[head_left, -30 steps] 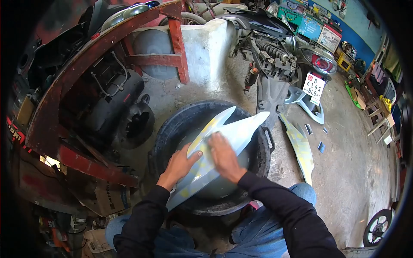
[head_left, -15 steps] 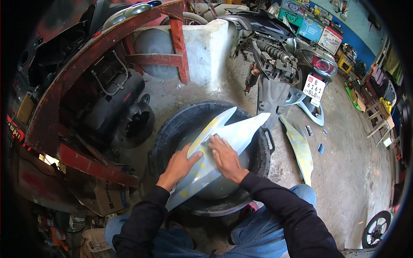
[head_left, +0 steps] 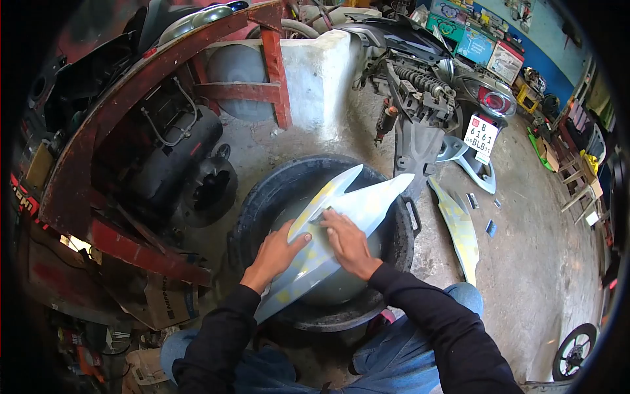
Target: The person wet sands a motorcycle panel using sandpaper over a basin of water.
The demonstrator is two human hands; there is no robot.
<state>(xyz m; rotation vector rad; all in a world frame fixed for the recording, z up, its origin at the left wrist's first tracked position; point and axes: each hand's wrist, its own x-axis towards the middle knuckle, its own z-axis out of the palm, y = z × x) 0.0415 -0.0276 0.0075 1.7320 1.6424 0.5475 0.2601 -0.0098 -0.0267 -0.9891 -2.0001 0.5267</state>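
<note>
A pale blue-white motorcycle body panel point(head_left: 371, 202) with yellowish patches lies slanted across a large black tub point(head_left: 401, 253) of cloudy water. My left hand point(head_left: 274, 255) grips the panel along its left edge, thumb on the top face and fingers over the side. On the panel's middle, my right hand point(head_left: 348, 244) presses down with its fingers together. A small dark piece of sandpaper point(head_left: 319, 217) shows at those fingertips, mostly covered by them.
Right of the tub, a similar panel point(head_left: 457, 226) lies on the concrete floor beside small blue pieces point(head_left: 491, 228). A partly stripped motorcycle point(head_left: 420, 125) stands beyond. A red wooden frame point(head_left: 141, 253) and a black tank point(head_left: 174, 141) are at left.
My right hand has shifted very slightly on the panel, and more of the sandpaper shows by its fingertips. My left hand keeps its grip.
</note>
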